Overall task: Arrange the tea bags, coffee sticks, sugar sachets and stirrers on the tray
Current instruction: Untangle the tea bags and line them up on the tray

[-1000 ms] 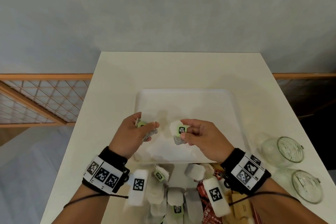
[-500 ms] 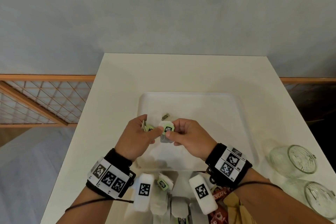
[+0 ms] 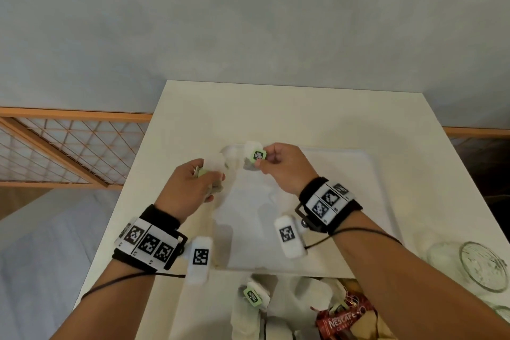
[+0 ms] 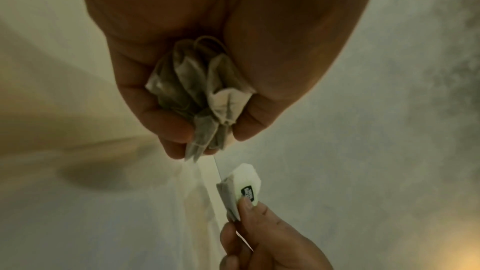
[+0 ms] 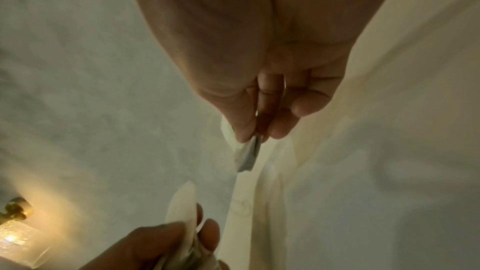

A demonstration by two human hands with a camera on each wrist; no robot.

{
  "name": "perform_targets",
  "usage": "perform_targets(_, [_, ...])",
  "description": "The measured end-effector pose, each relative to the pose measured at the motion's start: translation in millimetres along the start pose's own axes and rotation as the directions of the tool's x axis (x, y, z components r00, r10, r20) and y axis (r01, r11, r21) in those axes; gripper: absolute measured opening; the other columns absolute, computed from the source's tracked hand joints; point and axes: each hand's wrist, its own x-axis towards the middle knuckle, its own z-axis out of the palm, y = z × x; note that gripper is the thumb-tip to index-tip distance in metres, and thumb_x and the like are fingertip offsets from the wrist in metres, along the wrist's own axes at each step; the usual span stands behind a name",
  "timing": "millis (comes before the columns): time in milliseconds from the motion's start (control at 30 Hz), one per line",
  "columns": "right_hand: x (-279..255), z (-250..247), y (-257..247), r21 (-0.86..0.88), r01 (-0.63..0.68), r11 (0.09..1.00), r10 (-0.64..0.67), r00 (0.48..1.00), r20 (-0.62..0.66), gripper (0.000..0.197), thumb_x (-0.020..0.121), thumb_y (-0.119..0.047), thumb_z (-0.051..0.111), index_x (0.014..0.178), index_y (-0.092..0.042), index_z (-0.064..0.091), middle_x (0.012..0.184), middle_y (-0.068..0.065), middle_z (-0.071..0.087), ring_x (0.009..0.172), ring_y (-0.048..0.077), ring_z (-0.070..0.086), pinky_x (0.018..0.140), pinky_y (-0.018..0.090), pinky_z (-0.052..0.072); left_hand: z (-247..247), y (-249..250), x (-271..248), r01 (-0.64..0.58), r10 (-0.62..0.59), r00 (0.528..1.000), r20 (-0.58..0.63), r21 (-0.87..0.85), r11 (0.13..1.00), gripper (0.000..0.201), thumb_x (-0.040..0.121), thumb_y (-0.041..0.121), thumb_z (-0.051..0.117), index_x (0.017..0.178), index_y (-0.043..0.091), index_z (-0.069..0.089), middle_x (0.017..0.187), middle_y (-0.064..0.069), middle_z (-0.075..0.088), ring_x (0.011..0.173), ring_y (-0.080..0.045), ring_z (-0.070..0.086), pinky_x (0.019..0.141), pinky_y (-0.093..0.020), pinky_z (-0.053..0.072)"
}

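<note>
My right hand (image 3: 263, 161) pinches one tea bag (image 3: 252, 156) with a green tag, held above the far left corner of the white tray (image 3: 345, 201). The same tea bag (image 4: 242, 189) shows in the left wrist view, and edge-on as a tea bag (image 5: 248, 155) in the right wrist view. My left hand (image 3: 209, 179) grips a bunch of several tea bags (image 4: 202, 93) just left of the tray's edge. More tea bags (image 3: 252, 297) and a red coffee stick (image 3: 342, 321) lie in a pile at the near table edge.
Two glass jars (image 3: 474, 265) lie on their sides at the right of the white table (image 3: 289, 110). A wooden lattice rail (image 3: 63, 152) runs beyond the table's left side. A grey wall stands behind.
Both hands have moved away from me toward the tray's far left corner. They met half a second ago and are apart now, the right one holding a single tea bag.
</note>
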Motion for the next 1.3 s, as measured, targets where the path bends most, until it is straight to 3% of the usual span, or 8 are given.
perform_targets(100, [30.6, 17.4, -1.9, -0.082, -0.006, 0.997, 0.004, 1.000, -0.014, 0.011, 0.087, -0.016, 0.077, 0.096, -0.015, 0.070, 0.092, 0.011, 0.074, 0.086, 0.027, 0.070, 0.081, 0.036, 0.057, -5.0, 0.2, 7.4, 0.028, -0.027, 0.999, 0.016, -0.034, 0.999, 0.025, 0.090, 0.000, 0.060, 0.072, 0.014, 0.069, 0.079, -0.015, 0.067, 0.080, -0.028, 0.063, 0.066, -0.035, 0.054])
perform_targets(233, [52.0, 35.5, -5.5, -0.180, -0.044, 0.983, 0.043, 0.999, -0.007, 0.016, 0.087, -0.019, 0.078, 0.094, -0.022, 0.064, 0.078, -0.012, 0.060, 0.078, 0.010, 0.060, 0.075, 0.023, 0.045, -9.0, -0.1, 13.4, 0.044, -0.044, 0.999, 0.005, -0.033, 0.998, 0.008, 0.079, 0.008, 0.068, 0.072, 0.012, 0.069, 0.080, -0.013, 0.068, 0.081, -0.029, 0.065, 0.066, -0.036, 0.055])
perform_targets(433, [64.2, 49.5, -8.4, -0.251, -0.106, 0.962, 0.099, 0.994, -0.041, 0.026, 0.082, -0.025, 0.082, 0.096, -0.022, 0.061, 0.097, -0.003, 0.067, 0.092, 0.019, 0.065, 0.078, 0.026, 0.048, -11.6, -1.3, 17.4, 0.011, -0.011, 1.000, -0.002, 0.032, 0.999, 0.008, 0.086, -0.001, 0.067, 0.085, 0.006, 0.070, 0.076, -0.011, 0.069, 0.075, -0.026, 0.066, 0.070, -0.039, 0.058])
perform_targets(667, [56.2, 40.2, -19.4, -0.330, -0.147, 0.933, 0.142, 0.989, -0.039, 0.055, 0.092, -0.038, 0.070, 0.132, -0.010, 0.046, 0.113, 0.002, 0.054, 0.107, 0.025, 0.058, 0.082, 0.029, 0.043, -11.8, 3.2, 15.7, -0.004, 0.001, 0.999, 0.047, 0.075, 0.997, 0.010, 0.087, -0.001, 0.067, 0.083, 0.008, 0.069, 0.077, -0.014, 0.068, 0.073, -0.025, 0.065, 0.071, -0.039, 0.057])
perform_targets(833, [34.7, 30.3, -29.7, -0.153, 0.030, 0.988, -0.006, 0.988, 0.153, 0.052, 0.099, -0.057, 0.049, 0.106, -0.008, 0.067, 0.105, 0.009, 0.071, 0.096, 0.025, 0.067, 0.088, 0.040, 0.052, -9.2, 7.9, 12.1, -0.012, 0.006, 0.997, 0.073, 0.079, 0.997, 0.011, 0.089, 0.002, 0.067, 0.089, 0.012, 0.071, 0.077, -0.007, 0.072, 0.071, -0.018, 0.070, 0.071, -0.037, 0.058])
perform_targets(1000, [13.2, 17.7, -28.9, -0.058, 0.135, 0.989, -0.110, 0.940, 0.322, 0.015, 0.093, -0.030, 0.072, 0.098, -0.016, 0.073, 0.093, -0.014, 0.071, 0.082, -0.003, 0.065, 0.078, 0.010, 0.047, -1.5, 10.9, 6.3, -0.010, 0.004, 0.991, 0.134, 0.049, 0.999, 0.008, 0.090, 0.003, 0.068, 0.097, 0.004, 0.070, 0.085, -0.018, 0.074, 0.081, -0.026, 0.071, 0.063, -0.029, 0.056])
perform_targets(1200, [4.3, -7.2, -31.6, -0.058, 0.165, 0.985, -0.150, 0.966, 0.210, 0.017, 0.095, -0.023, 0.068, 0.088, -0.008, 0.069, 0.077, -0.003, 0.068, 0.063, 0.003, 0.058, 0.064, 0.009, 0.044, -3.9, 8.1, -1.7, 0.022, -0.023, 0.990, 0.139, 0.013, 1.000, 0.013, 0.089, 0.005, 0.071, 0.102, 0.006, 0.070, 0.094, -0.016, 0.074, 0.080, -0.021, 0.073, 0.061, -0.026, 0.057])
perform_targets(1300, [-1.4, -18.0, -30.1, -0.064, 0.123, 0.990, -0.113, 0.984, 0.139, 0.016, 0.095, -0.021, 0.068, 0.079, -0.017, 0.068, 0.078, 0.002, 0.072, 0.059, 0.002, 0.057, 0.061, 0.013, 0.043, -3.1, 8.9, -4.5, 0.003, -0.002, 0.997, 0.078, -0.010, 1.000, 0.012, 0.091, 0.000, 0.066, 0.099, 0.008, 0.069, 0.089, -0.011, 0.070, 0.073, -0.015, 0.072, 0.060, -0.027, 0.056])
